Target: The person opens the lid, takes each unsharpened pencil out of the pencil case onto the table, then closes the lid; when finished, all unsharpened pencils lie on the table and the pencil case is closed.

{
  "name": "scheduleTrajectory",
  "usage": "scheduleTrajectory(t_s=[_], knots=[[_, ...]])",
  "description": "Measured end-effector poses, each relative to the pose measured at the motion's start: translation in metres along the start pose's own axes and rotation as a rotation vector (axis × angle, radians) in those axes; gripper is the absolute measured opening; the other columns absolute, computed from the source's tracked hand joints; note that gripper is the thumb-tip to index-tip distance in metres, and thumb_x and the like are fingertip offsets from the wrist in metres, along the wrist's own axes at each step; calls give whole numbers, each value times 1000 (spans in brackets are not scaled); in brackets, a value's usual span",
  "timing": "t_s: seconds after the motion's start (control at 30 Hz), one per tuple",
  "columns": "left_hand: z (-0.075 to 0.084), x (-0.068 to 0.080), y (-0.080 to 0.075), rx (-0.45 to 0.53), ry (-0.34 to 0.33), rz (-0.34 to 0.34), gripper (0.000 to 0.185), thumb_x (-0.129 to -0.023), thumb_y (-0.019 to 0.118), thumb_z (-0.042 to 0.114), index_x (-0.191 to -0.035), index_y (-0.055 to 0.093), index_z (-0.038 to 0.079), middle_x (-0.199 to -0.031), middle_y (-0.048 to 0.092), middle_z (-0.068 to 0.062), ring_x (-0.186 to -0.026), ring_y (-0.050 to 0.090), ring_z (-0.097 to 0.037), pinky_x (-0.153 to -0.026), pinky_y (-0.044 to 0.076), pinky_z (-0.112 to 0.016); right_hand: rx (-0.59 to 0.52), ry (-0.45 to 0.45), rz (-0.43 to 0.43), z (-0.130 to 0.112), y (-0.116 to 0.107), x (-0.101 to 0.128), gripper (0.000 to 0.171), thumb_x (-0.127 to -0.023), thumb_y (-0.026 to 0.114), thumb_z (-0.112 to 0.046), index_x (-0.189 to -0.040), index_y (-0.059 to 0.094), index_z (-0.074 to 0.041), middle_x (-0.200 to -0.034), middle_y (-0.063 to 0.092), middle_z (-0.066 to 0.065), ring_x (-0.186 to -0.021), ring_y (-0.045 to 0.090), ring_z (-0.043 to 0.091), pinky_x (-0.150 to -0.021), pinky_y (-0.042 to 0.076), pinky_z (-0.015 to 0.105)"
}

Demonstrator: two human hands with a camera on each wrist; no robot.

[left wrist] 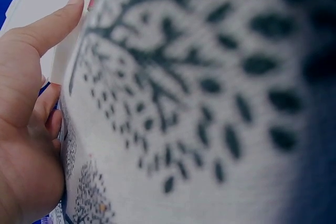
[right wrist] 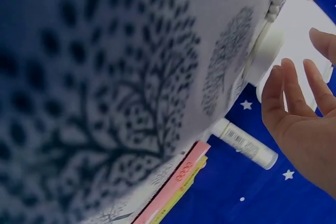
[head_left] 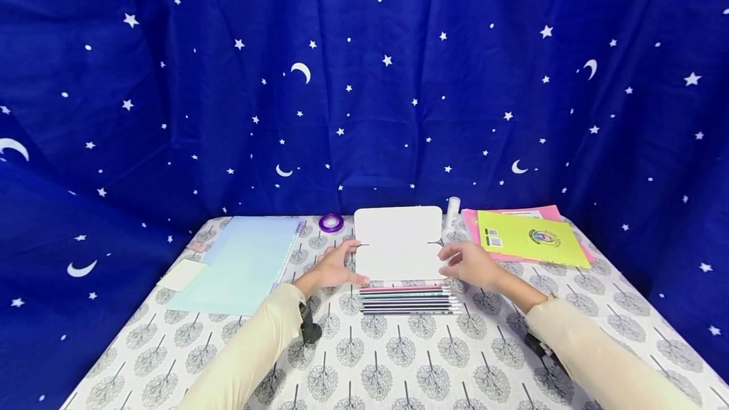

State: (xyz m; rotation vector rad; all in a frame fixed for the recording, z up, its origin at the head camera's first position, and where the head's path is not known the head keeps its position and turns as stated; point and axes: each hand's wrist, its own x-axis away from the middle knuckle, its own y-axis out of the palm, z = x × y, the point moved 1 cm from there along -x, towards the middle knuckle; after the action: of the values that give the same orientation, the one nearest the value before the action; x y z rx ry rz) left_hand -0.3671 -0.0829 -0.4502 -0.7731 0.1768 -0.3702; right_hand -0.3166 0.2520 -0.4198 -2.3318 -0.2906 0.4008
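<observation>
Both arms wear long cream sleeves (head_left: 256, 347) down to the wrists; the hands are bare. A small black device (head_left: 309, 326) is strapped under each wrist.

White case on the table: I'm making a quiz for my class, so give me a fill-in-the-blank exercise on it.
1. The left hand touches the white case's ____ edge.
2. The pencils lie in a row on the ____ side of the case.
3. The purple tape roll sits between the case and the pale ____ folder.

Missing words: left; near; blue
</observation>
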Motion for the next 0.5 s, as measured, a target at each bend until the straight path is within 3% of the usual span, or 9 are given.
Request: scheduleTrajectory(t_s=[0.17, 0.33, 0.5], knots=[[1, 2, -2, 17, -8, -3, 101, -64, 90, 44, -149, 39, 28, -149, 49, 4, -135, 35, -27, -112, 24, -60, -38, 18, 20, 11, 0, -11, 34, -82, 79, -9, -108, 63, 7, -110, 64, 27, -96, 67, 36, -78, 58, 39], [-1, 2, -1, 39, -9, -7, 102, -63, 91, 44, -149, 39, 27, -148, 49, 4, -136, 35, -27, -112, 24, -61, -87, 45, -40, 17, -1, -19, 52, -82, 80, -11, -121, 54, 13, -121, 57, 35, -107, 61, 48, -88, 55, 47], [-1, 0, 0, 25, 14, 1, 104, -63, 91, 45, -149, 36, 22, -149, 48, 3, -135, 36, -27, -113, 24, -57, -126, 94, -62, 17, -3, -24, 69, -80, 82, -11, -132, 44, 15, -127, 51, 37, -111, 57, 49, -92, 53, 48]])
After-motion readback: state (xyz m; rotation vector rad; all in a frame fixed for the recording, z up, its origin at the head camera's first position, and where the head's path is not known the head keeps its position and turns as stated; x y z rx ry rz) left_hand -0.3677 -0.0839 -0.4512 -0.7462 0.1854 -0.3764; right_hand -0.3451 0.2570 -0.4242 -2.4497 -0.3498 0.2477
